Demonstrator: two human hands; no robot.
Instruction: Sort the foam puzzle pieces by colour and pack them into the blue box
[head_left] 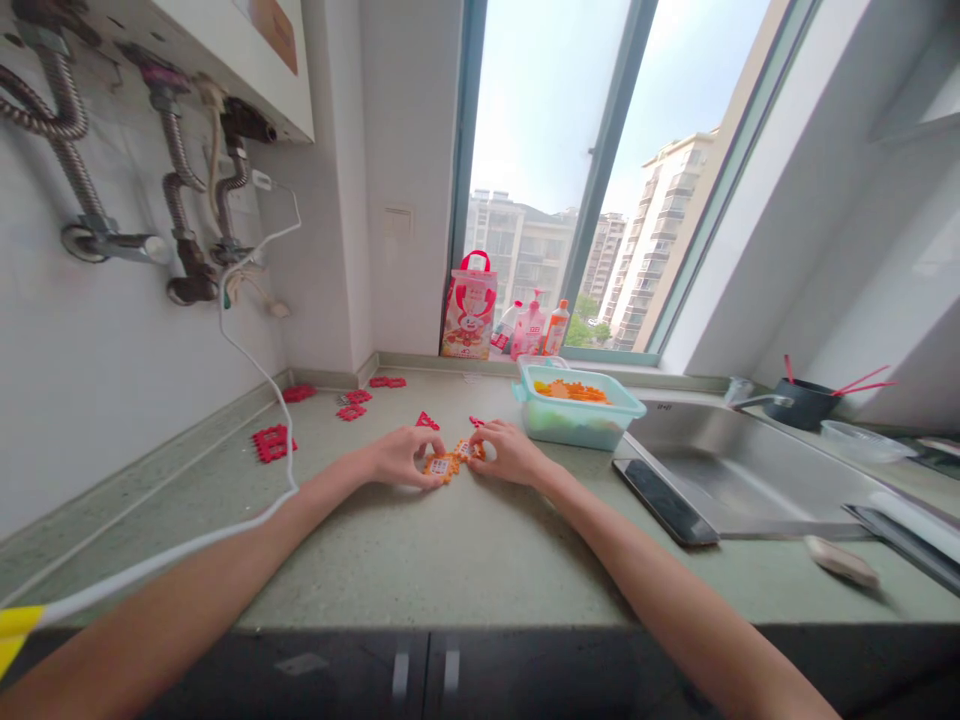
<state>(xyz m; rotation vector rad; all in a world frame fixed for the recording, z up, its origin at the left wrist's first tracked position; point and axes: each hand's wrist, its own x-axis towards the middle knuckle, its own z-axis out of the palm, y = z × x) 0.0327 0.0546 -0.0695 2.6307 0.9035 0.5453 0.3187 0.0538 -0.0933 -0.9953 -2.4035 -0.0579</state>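
My left hand (409, 458) is closed on an orange interlocking building piece (441, 467), a flat square with toothed edges and a pale grid in its middle. A second orange piece (469, 450) of the same sort is pinched between the fingers of my right hand (506, 453). The two pieces meet edge to edge just above the counter; whether they are locked together I cannot tell. Beyond my left hand lies a red triangular piece (427, 421), and another red piece (475, 422) shows partly behind my right hand.
Red pieces (274, 443) lie in small groups on the counter (360, 570) at the left. A teal tub (577, 420) of orange pieces stands right of my hands. A phone (664, 500) rests beside the sink (750, 470). One white cable (289, 440) hangs across the left side.
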